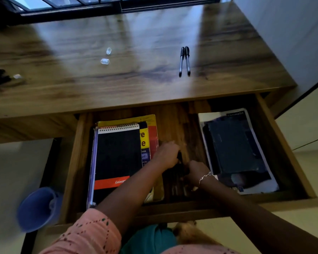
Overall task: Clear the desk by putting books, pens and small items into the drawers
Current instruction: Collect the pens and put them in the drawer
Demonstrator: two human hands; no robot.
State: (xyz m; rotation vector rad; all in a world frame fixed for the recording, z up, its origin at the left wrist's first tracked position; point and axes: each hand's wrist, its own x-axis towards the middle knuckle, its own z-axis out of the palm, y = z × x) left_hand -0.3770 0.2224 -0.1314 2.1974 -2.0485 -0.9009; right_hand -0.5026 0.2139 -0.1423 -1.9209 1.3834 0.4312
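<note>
i see a glossy wood-grain bench (pixel 136 85) and a matching wooden drawer (pixel 75 162). the notebook (pixel 117 154) has a matt black cover and metal spiral; two clear plastic caps (pixel 105 61) shine.

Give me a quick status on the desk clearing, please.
Left hand and right hand both down in the open drawer, on dark items between book stacks; grip unclear. Two pens, small clear pieces left on the desk. Nothing in the way.
</note>
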